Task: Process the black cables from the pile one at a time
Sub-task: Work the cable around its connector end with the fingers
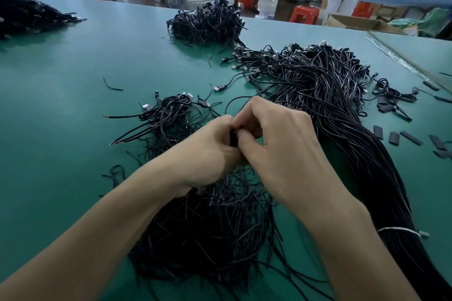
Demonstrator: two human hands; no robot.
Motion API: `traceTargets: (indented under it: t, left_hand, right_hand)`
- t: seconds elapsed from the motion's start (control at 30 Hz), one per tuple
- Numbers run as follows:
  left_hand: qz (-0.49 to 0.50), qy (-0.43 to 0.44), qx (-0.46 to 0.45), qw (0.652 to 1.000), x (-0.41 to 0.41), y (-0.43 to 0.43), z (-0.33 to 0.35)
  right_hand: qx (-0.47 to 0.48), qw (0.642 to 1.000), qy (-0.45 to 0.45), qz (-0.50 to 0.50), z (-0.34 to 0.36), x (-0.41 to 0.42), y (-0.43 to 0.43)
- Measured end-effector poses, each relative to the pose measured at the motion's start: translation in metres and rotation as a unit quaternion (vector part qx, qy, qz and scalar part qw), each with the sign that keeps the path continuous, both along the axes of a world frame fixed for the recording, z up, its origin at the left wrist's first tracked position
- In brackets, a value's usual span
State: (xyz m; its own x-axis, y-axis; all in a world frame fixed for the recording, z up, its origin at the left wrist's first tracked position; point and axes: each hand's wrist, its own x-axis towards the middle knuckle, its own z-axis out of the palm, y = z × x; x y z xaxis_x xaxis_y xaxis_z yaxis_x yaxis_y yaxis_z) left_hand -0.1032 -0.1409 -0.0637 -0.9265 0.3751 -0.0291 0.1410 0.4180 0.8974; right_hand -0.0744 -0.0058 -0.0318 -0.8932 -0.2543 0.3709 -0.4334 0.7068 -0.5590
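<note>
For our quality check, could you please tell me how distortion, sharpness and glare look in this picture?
Head view: wide-angle stretching toward the lower corners; head view: left hand and right hand sharp, the black piece they pinch dark and indistinct; head view: soft sheen on the green table, no harsh glare.

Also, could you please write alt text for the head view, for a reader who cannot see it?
The left hand and right hand together pinch a black cable over a green table heaped with black USB cable piles.
</note>
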Motion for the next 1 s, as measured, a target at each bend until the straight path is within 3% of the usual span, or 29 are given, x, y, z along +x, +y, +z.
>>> traceTargets:
  t: [0.2,0.4,0.53,0.6,0.87,1.0]
  left_hand:
    - [0.009,-0.014,0.019,1.0,-0.001,0.0,-0.001]
    - [0.011,-0.044,0.039,0.998,0.005,0.001,0.01]
    - [0.044,-0.169,0.191,0.966,0.007,0.0,0.018]
    - [0.052,-0.187,0.238,0.952,0.008,0.0,0.019]
    - [0.084,-0.053,0.316,0.944,0.007,0.003,0.018]
    - [0.136,0.11,0.194,0.965,0.007,0.005,0.016]
  right_hand:
    - [-0.028,0.999,0.03,0.002,0.0,-0.002,0.003]
    - [-0.083,0.996,0.002,0.013,0.0,-0.004,0.008]
    - [-0.124,0.992,0.025,-0.009,-0.001,-0.007,0.009]
    - [-0.125,0.991,0.051,-0.007,0.0,-0.006,0.007]
    - [-0.203,0.975,0.079,-0.044,-0.004,-0.008,0.002]
    - [-0.315,0.947,-0.024,-0.05,-0.006,-0.01,0.004]
